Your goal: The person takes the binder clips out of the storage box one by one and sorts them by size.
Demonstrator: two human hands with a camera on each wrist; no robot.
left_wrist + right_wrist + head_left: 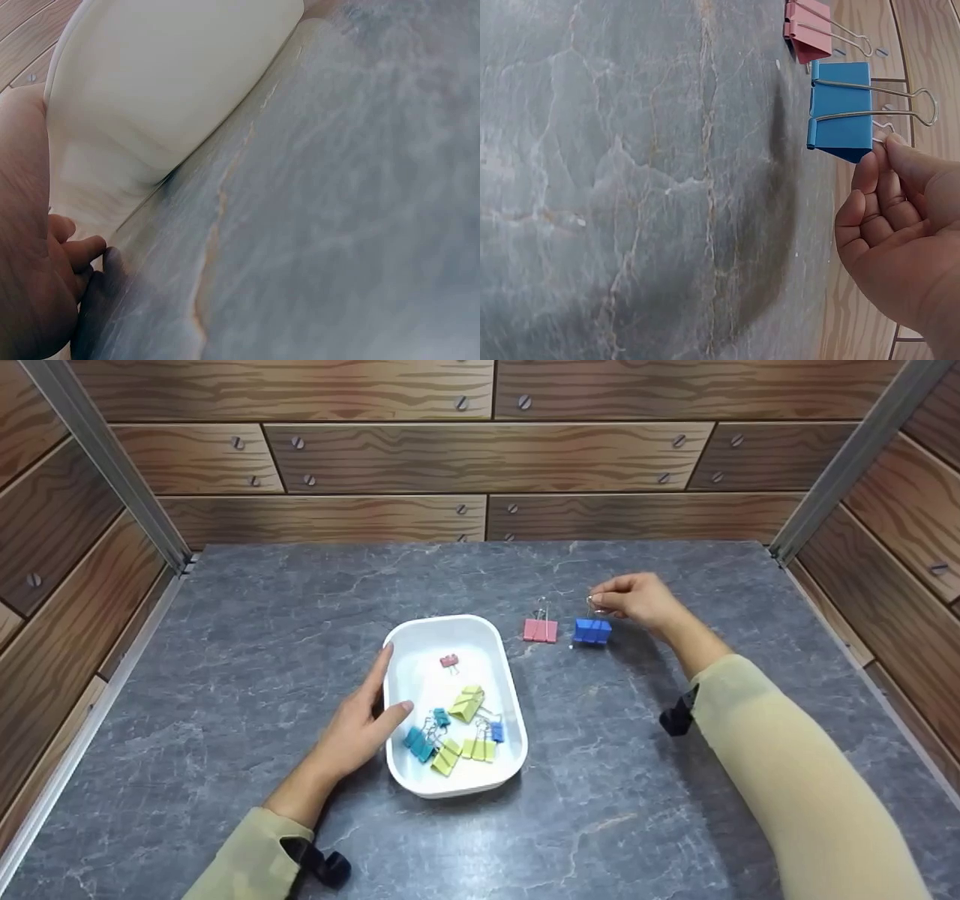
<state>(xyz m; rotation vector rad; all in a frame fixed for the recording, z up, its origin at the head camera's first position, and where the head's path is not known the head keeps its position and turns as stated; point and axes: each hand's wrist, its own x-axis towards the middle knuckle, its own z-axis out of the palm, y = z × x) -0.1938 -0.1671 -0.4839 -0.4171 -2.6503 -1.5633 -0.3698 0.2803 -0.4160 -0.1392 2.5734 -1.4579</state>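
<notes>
With thumb and fingertips my right hand (637, 598) pinches a wire handle of a large blue binder clip (592, 631); in the right wrist view the clip's blue body (842, 103) hangs beyond the fingertips, its other handle sticking out. Just left of it a pink binder clip (540, 631) stands upright on the table, handles up. My left hand (356, 731) holds the left side of a white plastic tray (456, 791), thumb over the rim and fingers along the outer wall. Inside the tray lie yellow clips (467, 703), teal clips (419, 744), a small blue clip (497, 731) and a small red clip (449, 661).
The grey marbled table (285, 607) runs back to a wood-patterned wall (480, 457). Metal posts (112, 465) rise at both back corners, with wood-patterned side panels beyond them.
</notes>
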